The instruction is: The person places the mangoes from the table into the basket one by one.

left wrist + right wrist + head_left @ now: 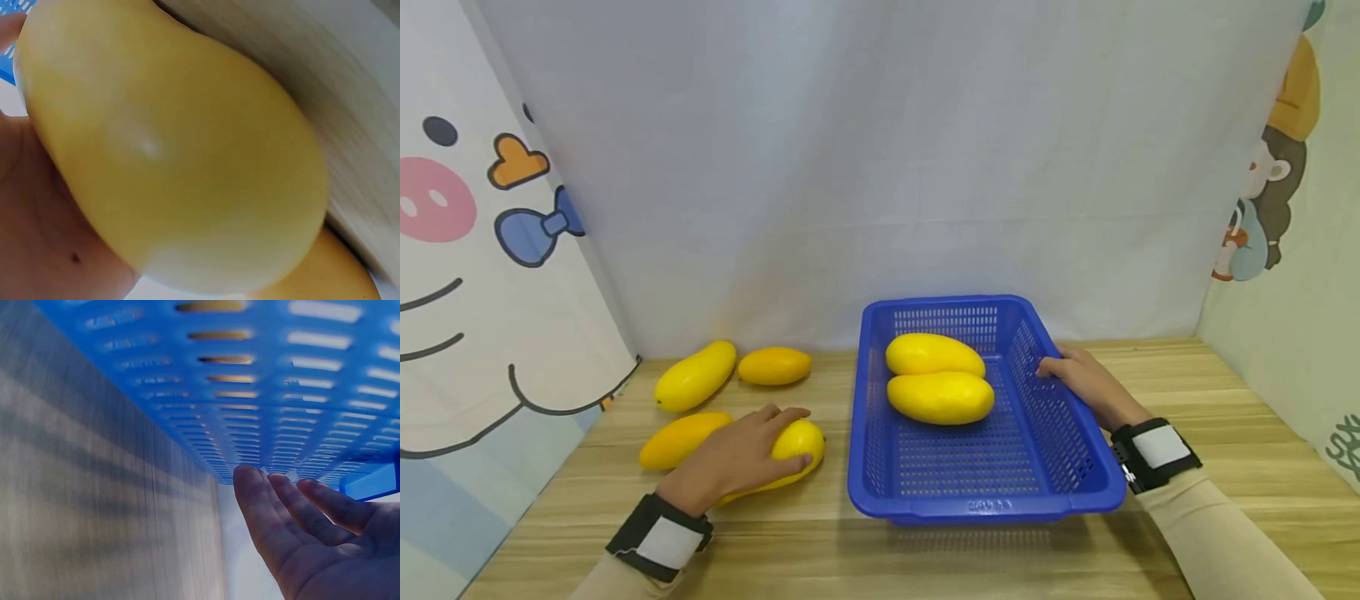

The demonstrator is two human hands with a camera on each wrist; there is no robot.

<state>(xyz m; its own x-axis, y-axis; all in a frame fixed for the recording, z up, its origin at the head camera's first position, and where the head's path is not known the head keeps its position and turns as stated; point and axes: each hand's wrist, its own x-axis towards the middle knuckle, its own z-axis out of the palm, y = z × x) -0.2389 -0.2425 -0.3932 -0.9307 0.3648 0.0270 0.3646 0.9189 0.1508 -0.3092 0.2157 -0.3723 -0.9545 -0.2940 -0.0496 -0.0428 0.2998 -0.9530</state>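
My left hand [730, 454] grips a smooth yellow mango [799, 442] on the table, thumb on its near side and fingers over its far side. In the left wrist view, this mango [181, 144] fills most of the picture against the palm. On the right, my right hand [1096, 388] holds the side rim of a blue plastic basket [985, 507], thumb over the rim and fingers [265, 519] against the slotted outer wall. Two large yellow mangoes, a rear one [934, 355] and a front one [940, 398], lie side by side in the basket.
Beside my left hand lies an orange-yellow mango [679, 442]. Farther back are a larger yellow one [696, 377] and a small orange-yellow one [775, 367]. The wooden table [790, 550] meets a white cloth [760, 208] at the back, with printed cloths at both sides.
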